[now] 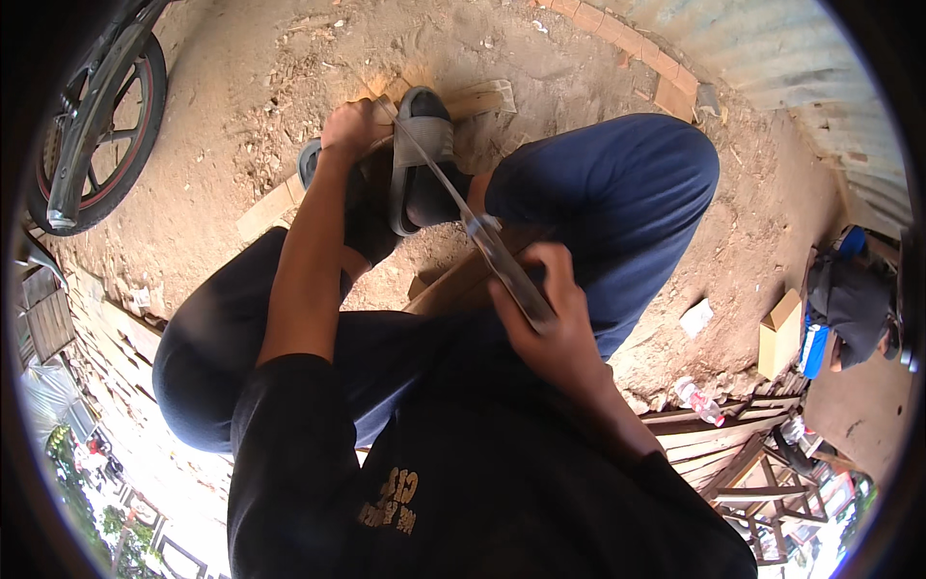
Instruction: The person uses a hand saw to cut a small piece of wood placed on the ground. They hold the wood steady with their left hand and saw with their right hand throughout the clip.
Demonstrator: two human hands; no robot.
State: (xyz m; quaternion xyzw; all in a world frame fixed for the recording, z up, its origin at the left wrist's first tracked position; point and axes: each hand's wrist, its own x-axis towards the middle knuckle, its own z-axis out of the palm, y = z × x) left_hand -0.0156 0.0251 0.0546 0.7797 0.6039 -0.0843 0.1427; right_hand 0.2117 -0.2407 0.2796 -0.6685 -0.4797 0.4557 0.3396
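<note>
I have the right hand (pixel 555 314), right of centre in the frame, with its fingers clamped on the long tool (pixel 503 261), which slants toward upper centre. There the left hand (pixel 349 127) is near a sandal (pixel 424 140) and wood (pixel 482 98); I cannot tell whether its fingers grip anything.

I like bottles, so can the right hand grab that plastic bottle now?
Probably not yet: the right hand is gripping a long, thin tool. The plastic bottle lies off to the right with nothing obvious in between, so a freed hand might manage, though distance is hard to judge.
</note>
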